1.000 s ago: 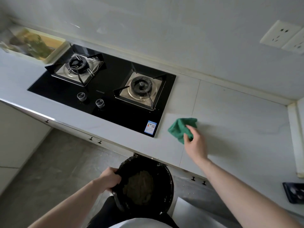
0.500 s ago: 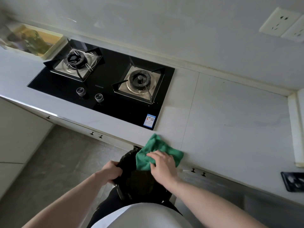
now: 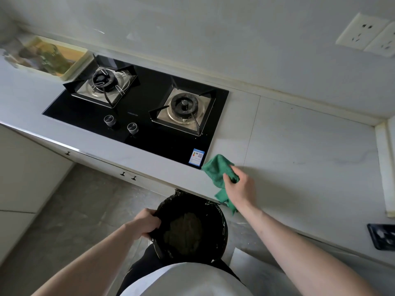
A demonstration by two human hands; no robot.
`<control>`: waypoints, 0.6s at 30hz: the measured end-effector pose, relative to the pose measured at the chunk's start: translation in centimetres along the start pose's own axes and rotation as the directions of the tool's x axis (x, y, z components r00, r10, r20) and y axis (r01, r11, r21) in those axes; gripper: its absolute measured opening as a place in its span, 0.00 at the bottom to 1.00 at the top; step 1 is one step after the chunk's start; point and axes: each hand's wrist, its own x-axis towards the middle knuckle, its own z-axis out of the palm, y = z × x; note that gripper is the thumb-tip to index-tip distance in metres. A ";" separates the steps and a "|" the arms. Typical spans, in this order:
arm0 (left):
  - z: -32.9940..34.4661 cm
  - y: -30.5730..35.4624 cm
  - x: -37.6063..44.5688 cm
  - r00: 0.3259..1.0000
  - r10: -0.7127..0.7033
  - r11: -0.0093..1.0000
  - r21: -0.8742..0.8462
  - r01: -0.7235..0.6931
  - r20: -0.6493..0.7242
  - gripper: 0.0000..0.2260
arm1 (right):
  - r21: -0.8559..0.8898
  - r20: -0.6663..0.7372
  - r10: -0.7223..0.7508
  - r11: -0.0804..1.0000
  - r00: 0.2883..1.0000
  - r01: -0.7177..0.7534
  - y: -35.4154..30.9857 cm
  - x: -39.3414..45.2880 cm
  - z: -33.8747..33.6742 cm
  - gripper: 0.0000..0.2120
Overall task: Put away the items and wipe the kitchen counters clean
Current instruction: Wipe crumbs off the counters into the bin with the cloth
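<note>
Wiping the worktop (image 3: 299, 146) beside the gas hob (image 3: 149, 129)
Right hand (image 3: 240, 189) is gripping the green cloth (image 3: 215, 169); left hand (image 3: 147, 221) is holding the lined bin (image 3: 190, 229) rim.

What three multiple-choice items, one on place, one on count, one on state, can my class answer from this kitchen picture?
1. Where is the crumpled green cleaning cloth?
A. on the pale counter right of the hob
B. on a burner
C. on the floor

2. How many round control knobs does the black glass gas hob have?
A. one
B. two
C. four

3. What is the left hand doing?
A. lying flat on the counter
B. turning a knob
C. holding the rim of the black-lined round bin

Answers: 1 A, the right hand holds it by the hob's near right corner; 2 B, two knobs sit at the front; 3 C, its grip curls over the bin's rim.
</note>
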 end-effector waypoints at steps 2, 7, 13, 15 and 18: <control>-0.1 0.0 -0.1 1.000 0.004 1.000 0.002 -0.004 0.002 0.21 | -0.151 0.090 -0.001 0.988 0.996 0.014 0.8 -0.8 0.6 0.17; -0.2 0.0 -0.2 1.000 0.014 1.000 -0.003 -0.014 0.007 0.18 | -0.289 0.387 -0.243 0.884 0.889 0.367 1.1 -6.0 3.7 0.18; -0.5 -0.5 0.5 1.000 0.022 1.000 -0.014 -0.022 0.007 0.17 | -0.009 0.171 -0.185 0.982 0.968 0.190 -0.1 -2.6 0.0 0.16; -0.5 -0.5 0.6 1.000 0.027 1.000 -0.011 -0.027 0.001 0.17 | 0.004 0.034 -0.135 0.991 0.990 0.135 0.5 0.5 -2.8 0.13; -0.3 -0.3 0.6 0.999 0.032 0.999 -0.007 -0.032 0.009 0.17 | -0.003 -0.182 -0.053 0.999 0.982 0.053 2.6 4.7 -7.3 0.13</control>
